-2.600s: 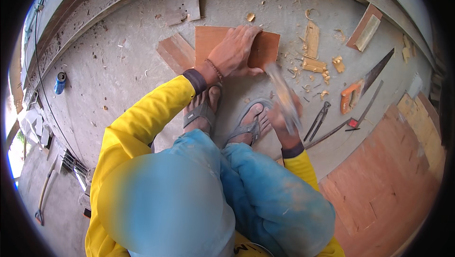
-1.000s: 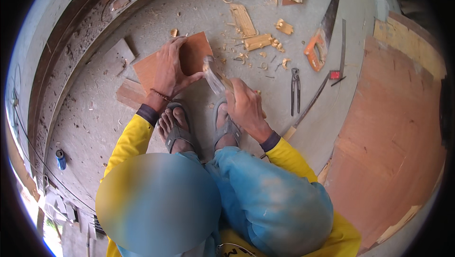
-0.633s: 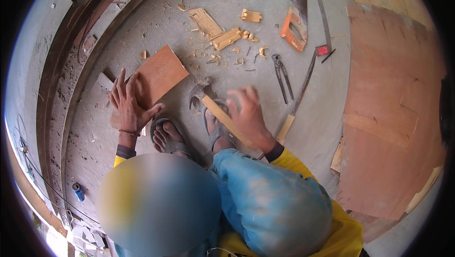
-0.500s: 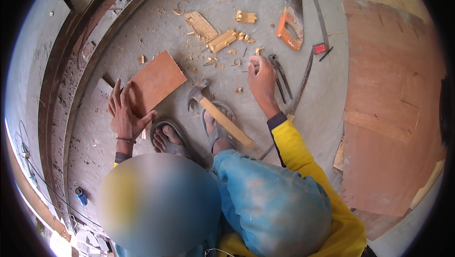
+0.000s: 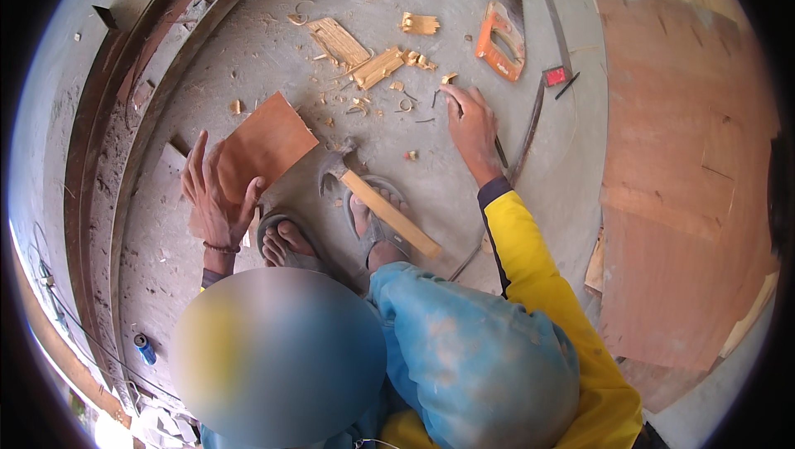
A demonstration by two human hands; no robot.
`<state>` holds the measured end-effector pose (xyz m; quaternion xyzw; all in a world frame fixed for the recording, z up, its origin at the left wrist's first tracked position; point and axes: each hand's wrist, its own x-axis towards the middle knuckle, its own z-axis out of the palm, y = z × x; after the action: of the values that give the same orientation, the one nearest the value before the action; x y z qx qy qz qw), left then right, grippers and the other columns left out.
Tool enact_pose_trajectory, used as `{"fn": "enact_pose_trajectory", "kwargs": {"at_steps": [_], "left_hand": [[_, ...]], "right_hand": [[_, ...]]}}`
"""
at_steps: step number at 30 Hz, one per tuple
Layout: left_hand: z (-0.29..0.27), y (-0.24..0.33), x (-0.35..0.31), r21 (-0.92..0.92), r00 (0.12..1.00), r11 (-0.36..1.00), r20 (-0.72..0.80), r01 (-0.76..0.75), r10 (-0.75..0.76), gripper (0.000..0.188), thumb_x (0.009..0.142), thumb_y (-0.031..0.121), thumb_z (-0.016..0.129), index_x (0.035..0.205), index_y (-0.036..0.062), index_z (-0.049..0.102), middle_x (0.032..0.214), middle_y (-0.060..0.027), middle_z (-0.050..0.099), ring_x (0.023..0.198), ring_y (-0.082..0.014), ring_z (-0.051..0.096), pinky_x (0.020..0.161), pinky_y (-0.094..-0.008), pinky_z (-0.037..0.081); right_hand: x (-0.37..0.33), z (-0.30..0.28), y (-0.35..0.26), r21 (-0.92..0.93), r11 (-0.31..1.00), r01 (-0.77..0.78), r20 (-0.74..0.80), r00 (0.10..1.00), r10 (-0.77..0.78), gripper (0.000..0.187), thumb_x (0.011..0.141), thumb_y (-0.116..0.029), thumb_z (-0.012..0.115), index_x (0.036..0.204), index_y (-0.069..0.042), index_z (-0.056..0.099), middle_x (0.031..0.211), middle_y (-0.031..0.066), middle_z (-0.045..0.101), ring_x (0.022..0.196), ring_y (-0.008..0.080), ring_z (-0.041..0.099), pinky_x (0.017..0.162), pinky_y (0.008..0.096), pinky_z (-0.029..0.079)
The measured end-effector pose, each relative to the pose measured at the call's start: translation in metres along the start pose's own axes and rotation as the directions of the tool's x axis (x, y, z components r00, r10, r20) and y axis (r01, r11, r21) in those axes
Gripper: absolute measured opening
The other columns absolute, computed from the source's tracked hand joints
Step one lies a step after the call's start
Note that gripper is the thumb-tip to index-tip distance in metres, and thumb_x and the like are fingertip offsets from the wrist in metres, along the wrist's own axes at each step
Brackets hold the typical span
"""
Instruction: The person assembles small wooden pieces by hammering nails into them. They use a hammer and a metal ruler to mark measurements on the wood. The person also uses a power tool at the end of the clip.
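Head view: the left hand spreads open over the near-left end of the board, whose long axis slants away to the far right. The right hand is well apart from the board, fingertips just beside a thin nail and a wood chip; whether its grip pinches anything, I cannot tell. Between the hands, the hammer crosses the right foot, head towards the board. Grey floor bears a saw towards its far edge and plywood along its right edge
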<state>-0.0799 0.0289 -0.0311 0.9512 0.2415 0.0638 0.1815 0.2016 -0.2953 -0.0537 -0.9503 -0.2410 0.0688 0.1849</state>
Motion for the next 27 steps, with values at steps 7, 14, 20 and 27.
{"fn": "enact_pose_trajectory", "kwargs": {"at_steps": [7,14,20,27], "left_hand": [[0.000,0.005,0.005,-0.037,1.000,0.999,-0.008,-0.020,0.019,0.073,0.090,0.055,0.068,0.144,0.0098,0.050,0.158,-0.0147,0.040,0.144,-0.0379,0.036,0.120,-0.0547,0.024],[-0.001,-0.006,-0.011,-0.036,0.994,0.999,-0.105,0.005,-0.009,0.066,0.089,0.047,0.072,0.140,0.0091,0.054,0.153,-0.0140,0.046,0.138,-0.0369,0.043,0.116,-0.0531,0.030],[0.000,-0.020,-0.024,-0.049,0.980,0.995,-0.173,0.090,-0.097,0.057,0.092,0.036,0.072,0.138,0.0071,0.055,0.145,-0.0159,0.053,0.131,-0.0351,0.049,0.112,-0.0502,0.036],[0.001,-0.041,-0.040,-0.365,0.774,0.693,0.157,0.622,-0.613,0.060,0.097,0.041,0.068,0.138,0.0005,0.053,0.112,-0.0140,0.067,0.093,-0.0202,0.060,0.080,-0.0353,0.051]], "right_hand": [[0.011,0.002,0.009,-0.107,0.989,0.101,0.031,0.995,-0.098,0.018,0.094,-0.019,0.068,0.111,-0.016,0.073,0.099,0.0066,0.066,0.090,0.0300,0.068,0.076,0.0424,0.054],[0.009,-0.006,0.016,0.079,0.997,-0.005,-0.026,1.000,0.007,0.014,0.091,-0.018,0.070,0.103,-0.011,0.069,0.098,0.0060,0.065,0.091,0.0291,0.070,0.076,0.0434,0.055],[0.018,-0.009,-0.010,-0.301,0.936,-0.182,-0.010,0.982,0.187,0.017,0.088,-0.024,0.073,0.100,-0.011,0.070,0.096,0.0079,0.066,0.093,0.0326,0.069,0.078,0.0457,0.055],[0.020,-0.002,0.007,-0.269,0.947,-0.173,0.018,0.983,0.184,0.013,0.090,-0.023,0.070,0.090,-0.010,0.073,0.093,0.0110,0.066,0.083,0.0314,0.069,0.073,0.0447,0.054]]}}
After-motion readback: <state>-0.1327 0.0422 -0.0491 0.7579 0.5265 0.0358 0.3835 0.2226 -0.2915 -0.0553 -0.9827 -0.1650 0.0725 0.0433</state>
